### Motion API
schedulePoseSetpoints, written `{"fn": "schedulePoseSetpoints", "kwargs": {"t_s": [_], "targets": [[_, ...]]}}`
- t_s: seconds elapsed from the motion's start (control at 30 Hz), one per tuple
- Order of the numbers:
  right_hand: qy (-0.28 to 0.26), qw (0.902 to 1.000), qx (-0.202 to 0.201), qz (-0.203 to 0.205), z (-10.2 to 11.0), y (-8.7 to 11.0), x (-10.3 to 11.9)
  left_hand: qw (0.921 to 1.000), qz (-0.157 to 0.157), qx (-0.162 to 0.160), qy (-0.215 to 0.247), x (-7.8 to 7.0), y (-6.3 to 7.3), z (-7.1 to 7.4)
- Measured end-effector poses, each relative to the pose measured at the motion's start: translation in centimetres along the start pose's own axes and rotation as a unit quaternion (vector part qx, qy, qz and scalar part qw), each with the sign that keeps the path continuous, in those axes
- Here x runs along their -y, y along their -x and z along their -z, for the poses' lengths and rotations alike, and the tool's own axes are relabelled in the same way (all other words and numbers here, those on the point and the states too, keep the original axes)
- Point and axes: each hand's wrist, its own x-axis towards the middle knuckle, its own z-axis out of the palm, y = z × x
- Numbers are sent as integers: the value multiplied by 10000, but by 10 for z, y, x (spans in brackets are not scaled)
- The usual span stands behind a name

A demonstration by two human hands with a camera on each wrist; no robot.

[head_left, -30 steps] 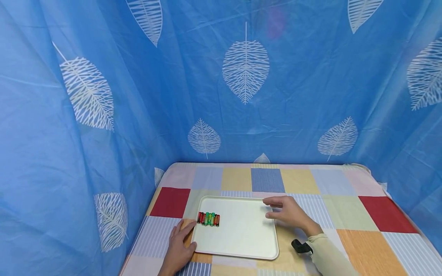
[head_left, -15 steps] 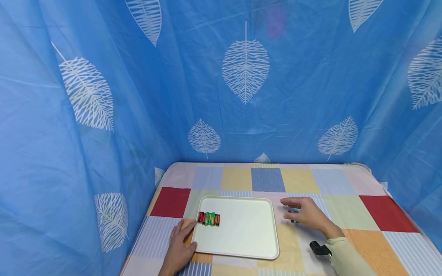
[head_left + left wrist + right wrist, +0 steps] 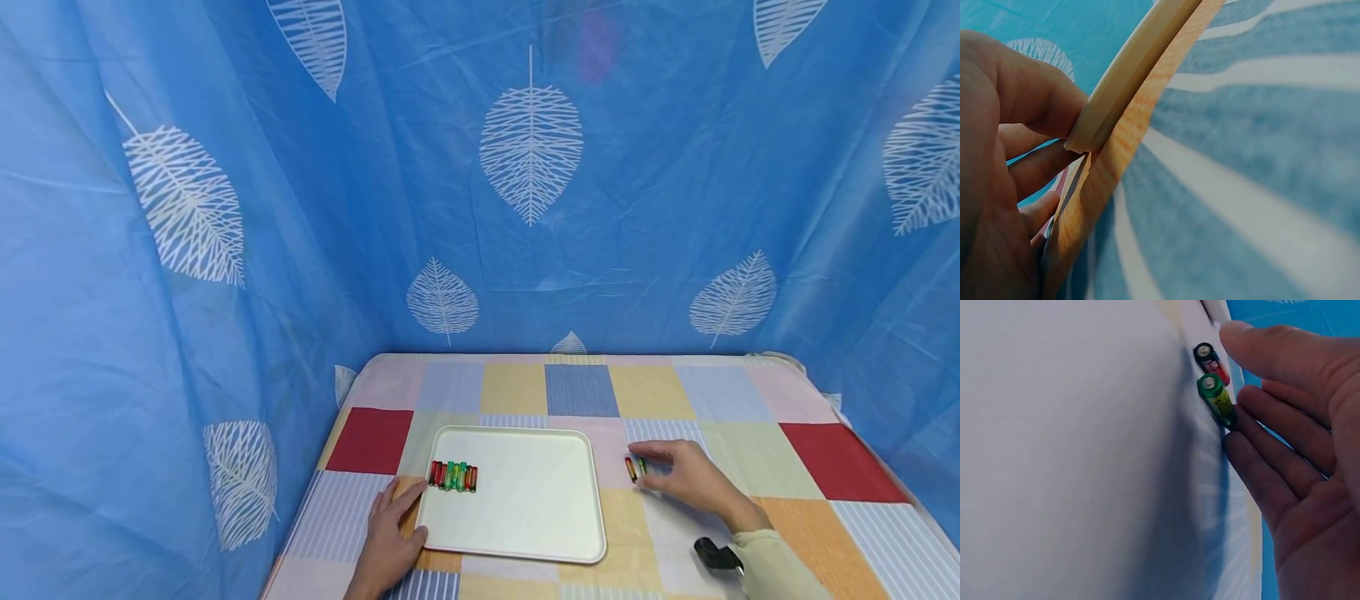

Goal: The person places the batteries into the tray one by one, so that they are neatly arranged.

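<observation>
A row of several red and green batteries lies on the upper left of the white tray. My left hand touches the tray's left side with spread thumb and finger; in the left wrist view, the tray's rim meets the thumb. To the right of the tray, my right hand is over the tablecloth, thumb and fingers apart around two more batteries. One is red and black, the other green. Nothing is gripped there; whether the fingertips touch the green battery I cannot tell.
A patchwork cloth covers the table. Blue curtains with white leaf prints hang behind it and at both sides. A black device is by the right wrist.
My right hand has moved right, from the tray's right edge to the two batteries on the cloth, which have come into sight. My left hand and the batteries on the tray stay put.
</observation>
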Motion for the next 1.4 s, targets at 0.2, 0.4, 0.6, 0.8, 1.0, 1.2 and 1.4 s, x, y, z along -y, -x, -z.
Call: {"fn": "schedulePoseSetpoints", "kwargs": {"t_s": [0.2,0.4,0.6,0.8,1.0,1.2,1.4], "targets": [[184,9998,-60,-98,0,4,-4,10000,71,4,64,0,-1,-2],[269,9993,-78,-240,1,7,-7,9997,240,37,-14,1,-3,-2],[231,9994,-181,-206,0,8,-7,9998,212,29,-47,0,-3,-2],[260,9992,-196,-246,-1,8,-5,9998,212,32,-61,0,-2,-2],[244,9991,-193,-280,-3,8,-6,9997,237,22,-57,0,-2,-2],[336,9989,-245,-206,-4,8,-7,9998,189,-10,-73,0,-1,-2],[445,9982,-377,-121,-6,8,-4,9998,185,-29,-78,0,0,-2]]}}
